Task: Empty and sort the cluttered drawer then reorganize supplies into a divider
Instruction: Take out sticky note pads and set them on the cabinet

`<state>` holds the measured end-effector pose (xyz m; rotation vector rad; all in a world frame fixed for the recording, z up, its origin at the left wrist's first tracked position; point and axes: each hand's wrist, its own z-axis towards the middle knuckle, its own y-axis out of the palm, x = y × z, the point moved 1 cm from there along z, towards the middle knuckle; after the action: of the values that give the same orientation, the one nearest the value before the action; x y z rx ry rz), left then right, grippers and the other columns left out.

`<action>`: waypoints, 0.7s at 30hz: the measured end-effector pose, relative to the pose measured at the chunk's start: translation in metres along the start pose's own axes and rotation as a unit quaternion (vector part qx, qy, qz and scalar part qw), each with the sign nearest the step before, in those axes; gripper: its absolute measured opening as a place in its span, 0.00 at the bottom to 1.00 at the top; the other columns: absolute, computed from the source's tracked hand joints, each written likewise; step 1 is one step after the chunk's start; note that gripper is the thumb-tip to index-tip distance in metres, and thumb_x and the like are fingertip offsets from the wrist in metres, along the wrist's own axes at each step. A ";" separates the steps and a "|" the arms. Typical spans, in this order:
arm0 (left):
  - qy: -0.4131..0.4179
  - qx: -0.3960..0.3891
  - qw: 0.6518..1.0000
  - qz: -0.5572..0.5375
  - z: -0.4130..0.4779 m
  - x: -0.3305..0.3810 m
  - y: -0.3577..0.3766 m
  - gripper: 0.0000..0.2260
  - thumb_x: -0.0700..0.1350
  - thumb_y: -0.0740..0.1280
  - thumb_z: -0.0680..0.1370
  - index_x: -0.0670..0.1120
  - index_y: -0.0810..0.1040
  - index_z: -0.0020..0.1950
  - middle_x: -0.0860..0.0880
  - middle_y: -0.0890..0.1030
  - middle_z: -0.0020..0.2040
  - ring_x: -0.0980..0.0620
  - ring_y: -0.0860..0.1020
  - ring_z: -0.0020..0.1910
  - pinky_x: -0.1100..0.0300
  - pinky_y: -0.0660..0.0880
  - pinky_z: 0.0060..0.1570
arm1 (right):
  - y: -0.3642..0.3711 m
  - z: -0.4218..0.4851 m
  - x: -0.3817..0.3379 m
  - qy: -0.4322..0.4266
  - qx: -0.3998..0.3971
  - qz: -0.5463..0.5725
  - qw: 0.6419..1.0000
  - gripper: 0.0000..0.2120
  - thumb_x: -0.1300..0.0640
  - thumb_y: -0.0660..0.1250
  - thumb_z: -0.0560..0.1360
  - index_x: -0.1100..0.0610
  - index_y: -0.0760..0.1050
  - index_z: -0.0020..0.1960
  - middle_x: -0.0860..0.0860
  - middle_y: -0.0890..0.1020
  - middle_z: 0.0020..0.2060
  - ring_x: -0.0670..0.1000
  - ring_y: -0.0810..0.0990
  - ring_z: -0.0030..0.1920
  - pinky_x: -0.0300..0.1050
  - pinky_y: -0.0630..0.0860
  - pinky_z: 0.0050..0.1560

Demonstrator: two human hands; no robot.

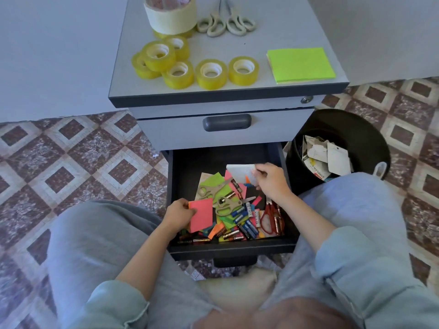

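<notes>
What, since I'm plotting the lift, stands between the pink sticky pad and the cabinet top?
Nothing visible does. The left hand grips the pink sticky pad at the open drawer's front left, on top of the clutter. The cabinet top shows bare surface behind the green pad; only its front edge must be cleared.

White paper (240, 171), seemingly, in right hand (270, 181)

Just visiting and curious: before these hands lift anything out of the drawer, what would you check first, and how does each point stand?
1. Left hand grips the pink pad: ok.
2. Right hand pinches the white paper: ok.
3. Bare spot on the cabinet top beside the green pad: ok.
4. Bin has room for scrap: ok.
5. Divider within view: not ok, none seen.
</notes>
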<state>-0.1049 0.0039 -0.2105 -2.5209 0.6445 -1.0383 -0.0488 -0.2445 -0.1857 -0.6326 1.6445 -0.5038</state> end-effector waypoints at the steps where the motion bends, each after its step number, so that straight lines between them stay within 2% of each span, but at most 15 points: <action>1: 0.003 0.001 1.000 -0.005 -0.003 0.002 0.000 0.02 0.40 0.63 0.79 0.42 0.71 0.50 0.39 0.77 0.53 0.41 0.77 0.54 0.43 0.77 0.53 | -0.002 -0.002 -0.001 -0.021 -0.003 -0.005 1.000 0.08 0.65 0.63 0.76 0.67 0.80 0.45 0.56 0.73 0.38 0.55 0.75 0.38 0.48 0.73 0.38; 3: 0.008 0.006 1.000 -0.013 -0.008 0.005 0.001 0.02 0.40 0.63 0.79 0.42 0.71 0.50 0.40 0.77 0.53 0.41 0.77 0.53 0.44 0.77 0.52 | -0.003 -0.009 -0.001 -0.065 -0.040 -0.076 0.994 0.08 0.67 0.62 0.76 0.67 0.81 0.45 0.56 0.71 0.37 0.54 0.73 0.38 0.42 0.67 0.39; 5: 0.016 0.007 1.000 -0.010 -0.011 0.007 0.002 0.02 0.40 0.63 0.78 0.43 0.71 0.50 0.40 0.77 0.52 0.42 0.77 0.53 0.44 0.78 0.51 | -0.007 -0.015 0.002 -0.065 -0.027 -0.096 0.993 0.09 0.66 0.62 0.77 0.66 0.81 0.45 0.55 0.70 0.37 0.53 0.73 0.38 0.39 0.66 0.38; 8: 0.022 0.013 1.000 -0.006 -0.016 0.008 0.003 0.02 0.40 0.63 0.79 0.43 0.71 0.50 0.41 0.77 0.52 0.42 0.77 0.53 0.46 0.78 0.51 | -0.013 -0.020 0.000 -0.067 0.003 -0.078 0.995 0.09 0.66 0.63 0.77 0.68 0.79 0.42 0.54 0.69 0.35 0.55 0.73 0.37 0.53 0.76 0.40; 11: 0.025 0.008 1.000 -0.005 -0.020 0.008 0.004 0.03 0.40 0.62 0.79 0.42 0.71 0.51 0.41 0.77 0.52 0.43 0.77 0.52 0.50 0.79 0.47 | -0.016 -0.022 0.002 -0.027 0.029 -0.040 0.998 0.09 0.65 0.63 0.77 0.70 0.78 0.45 0.57 0.72 0.38 0.58 0.76 0.39 0.57 0.78 0.42; 12: 0.025 0.007 1.000 -0.017 -0.022 0.009 0.004 0.03 0.40 0.62 0.79 0.42 0.71 0.52 0.40 0.76 0.52 0.42 0.77 0.52 0.50 0.79 0.46 | -0.019 -0.024 0.001 -0.004 0.027 -0.028 0.999 0.09 0.64 0.62 0.78 0.69 0.78 0.46 0.57 0.73 0.39 0.57 0.77 0.39 0.54 0.79 0.41; 13: 0.026 0.007 0.999 -0.036 -0.023 0.010 0.004 0.03 0.40 0.61 0.80 0.42 0.70 0.52 0.40 0.77 0.53 0.42 0.77 0.52 0.50 0.79 0.45 | -0.022 -0.025 0.000 0.024 0.021 -0.012 0.999 0.09 0.63 0.61 0.79 0.67 0.78 0.49 0.57 0.75 0.42 0.54 0.77 0.38 0.47 0.80 0.37; 14: 0.025 0.007 0.998 -0.059 -0.025 0.012 0.003 0.04 0.40 0.60 0.80 0.42 0.70 0.53 0.39 0.77 0.54 0.42 0.77 0.51 0.49 0.79 0.44 | -0.026 -0.027 -0.004 0.060 0.009 0.016 0.998 0.09 0.61 0.59 0.80 0.64 0.76 0.51 0.57 0.76 0.44 0.51 0.77 0.34 0.39 0.77 0.31; 15: 0.026 0.009 0.996 -0.083 -0.028 0.015 0.002 0.05 0.41 0.59 0.81 0.42 0.70 0.54 0.39 0.76 0.54 0.43 0.77 0.50 0.50 0.79 0.41 | -0.028 -0.028 -0.008 0.096 -0.008 0.058 0.994 0.09 0.59 0.57 0.81 0.62 0.74 0.52 0.58 0.77 0.46 0.50 0.76 0.30 0.36 0.73 0.25; 17: 0.033 -0.001 0.990 -0.136 -0.038 0.026 -0.002 0.06 0.43 0.57 0.82 0.42 0.69 0.56 0.41 0.76 0.52 0.46 0.78 0.45 0.56 0.78 0.32 | -0.033 -0.030 -0.017 0.154 -0.051 0.137 0.977 0.09 0.56 0.54 0.82 0.58 0.70 0.52 0.58 0.77 0.49 0.50 0.77 0.27 0.36 0.69 0.22; 19: 0.051 -0.029 0.982 -0.181 -0.049 0.038 -0.007 0.08 0.45 0.54 0.83 0.43 0.67 0.58 0.42 0.78 0.48 0.47 0.80 0.36 0.62 0.75 0.25 | -0.040 -0.030 -0.029 0.167 -0.078 0.184 0.966 0.09 0.54 0.52 0.83 0.56 0.69 0.51 0.59 0.78 0.50 0.50 0.75 0.24 0.37 0.67 0.22; 21: 0.078 -0.040 0.978 -0.188 -0.059 0.051 -0.015 0.08 0.46 0.54 0.83 0.44 0.66 0.59 0.42 0.79 0.45 0.48 0.81 0.30 0.65 0.72 0.22 | -0.051 -0.028 -0.043 0.165 -0.086 0.222 0.957 0.11 0.53 0.51 0.83 0.58 0.69 0.56 0.61 0.78 0.47 0.49 0.72 0.22 0.37 0.65 0.21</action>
<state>-0.1110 -0.0184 -0.1349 -2.7165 0.2544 -1.3740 -0.0656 -0.2549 -0.1161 -0.2923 2.0919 -0.1384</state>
